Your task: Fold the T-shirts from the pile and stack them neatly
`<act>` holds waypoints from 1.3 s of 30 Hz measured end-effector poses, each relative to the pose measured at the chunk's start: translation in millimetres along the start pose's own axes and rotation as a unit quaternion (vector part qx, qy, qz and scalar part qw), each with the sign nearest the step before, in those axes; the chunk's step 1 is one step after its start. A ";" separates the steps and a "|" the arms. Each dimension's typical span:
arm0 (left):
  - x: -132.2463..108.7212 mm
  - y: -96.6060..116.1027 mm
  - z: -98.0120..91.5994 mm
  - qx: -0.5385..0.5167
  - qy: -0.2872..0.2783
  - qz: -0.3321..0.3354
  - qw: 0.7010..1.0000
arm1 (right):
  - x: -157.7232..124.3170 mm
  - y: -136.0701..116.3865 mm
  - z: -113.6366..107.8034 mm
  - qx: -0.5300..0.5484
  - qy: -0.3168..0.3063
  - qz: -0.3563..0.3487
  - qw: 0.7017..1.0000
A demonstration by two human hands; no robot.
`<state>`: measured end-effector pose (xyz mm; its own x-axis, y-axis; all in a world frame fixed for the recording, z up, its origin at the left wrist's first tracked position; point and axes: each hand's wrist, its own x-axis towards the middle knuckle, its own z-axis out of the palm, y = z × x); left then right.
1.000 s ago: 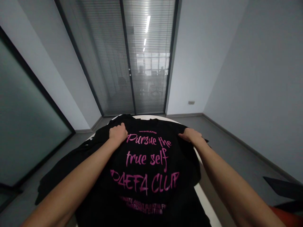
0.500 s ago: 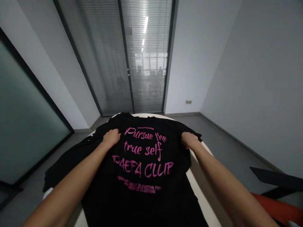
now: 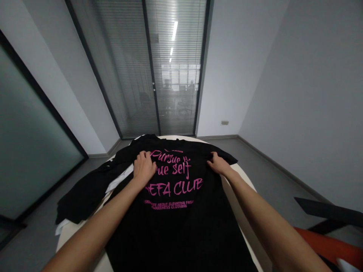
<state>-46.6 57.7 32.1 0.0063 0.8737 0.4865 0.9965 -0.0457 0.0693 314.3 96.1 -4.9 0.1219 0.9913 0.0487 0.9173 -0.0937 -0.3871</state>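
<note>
A black T-shirt [image 3: 176, 230] with pink lettering lies spread face up on a pale table, its collar at the far end. My left hand [image 3: 144, 168] is closed on the shirt's left chest and covers the start of some printed words. On the other side, my right hand [image 3: 219, 163] pinches the cloth by the right sleeve. Creases run through the lettering between my hands. Left of the shirt lies another pile of black clothing [image 3: 85, 192], with white cloth [image 3: 120, 179] showing beside it.
The pale table's [image 3: 248, 177] rounded edge shows at the right. Beyond it stand a glass partition with blinds [image 3: 178, 94] and plain walls. At the lower right is an orange-red object [image 3: 329, 241] beside a black bar [image 3: 329, 211].
Both hands have moved inward, the left one further, gathering and creasing the print. The shirt's left side has shifted right, uncovering white cloth and table beside the black pile.
</note>
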 end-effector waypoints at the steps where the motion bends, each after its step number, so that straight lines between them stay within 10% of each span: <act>1: -10.9 14.3 -8.3 -0.032 0.002 0.058 0.998 | -1.3 -4.1 0.9 -0.009 0.002 0.010 1.000; 3: -37.0 43.0 -25.1 -0.134 -0.057 0.219 0.965 | -4.4 -12.7 3.5 -0.022 0.008 0.024 0.999; 6: -82.4 77.7 -42.3 -0.216 -0.152 0.511 0.818 | -9.2 -19.5 8.1 -0.039 0.015 0.015 0.999; 10: -131.2 96.9 -42.9 -0.231 -0.161 0.629 0.725 | -13.0 -10.1 11.0 -0.049 0.026 -0.026 0.998; 20: -169.6 107.3 -36.1 -0.168 -0.140 0.635 0.741 | -20.8 2.5 11.2 -0.040 0.047 -0.068 0.996; 31: -202.7 134.0 -1.8 -0.257 -0.189 0.655 0.685 | -23.9 -16.4 2.2 -0.087 0.057 0.062 0.993; 35: -187.6 121.2 -18.8 -0.279 -0.188 0.660 0.672 | -27.4 -21.3 13.9 -0.079 0.125 0.041 0.988; 39: -139.3 86.7 -37.0 -0.267 -0.194 0.524 0.785 | -33.0 -17.4 27.8 -0.080 0.153 0.031 0.985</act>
<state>35.8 -85.9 2.5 0.9277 0.2977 0.2251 0.2511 -0.9441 0.2136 283.8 67.6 -25.4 0.2658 0.9117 0.3133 0.9495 -0.1914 -0.2484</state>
